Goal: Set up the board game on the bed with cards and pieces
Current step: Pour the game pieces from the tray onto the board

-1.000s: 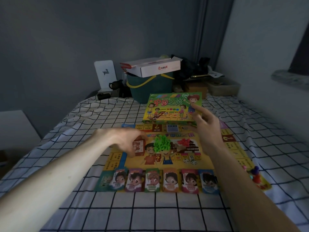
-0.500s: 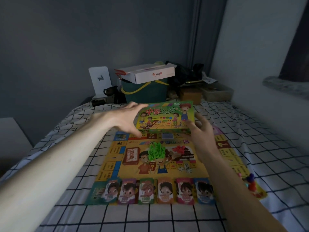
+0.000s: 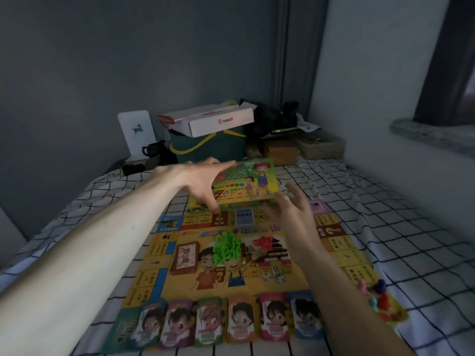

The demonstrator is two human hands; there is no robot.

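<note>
A green basket [image 3: 205,147] and boxes [image 3: 280,151] blocked the far bed edge, while checked sheet [image 3: 411,240] beside the board [image 3: 164,253] lay open.

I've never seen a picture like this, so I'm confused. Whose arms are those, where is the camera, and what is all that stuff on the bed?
No machine here: a person wears a camera on their head, so you see their own arms reaching out. The left hand and right hand are at the two sides of the green game box, fingers spread, not clearly gripping it. On the checked bed lies the game board. On it are a row of character cards, green pieces, red pieces, dice, a card deck and pawns at the right corner.
</note>
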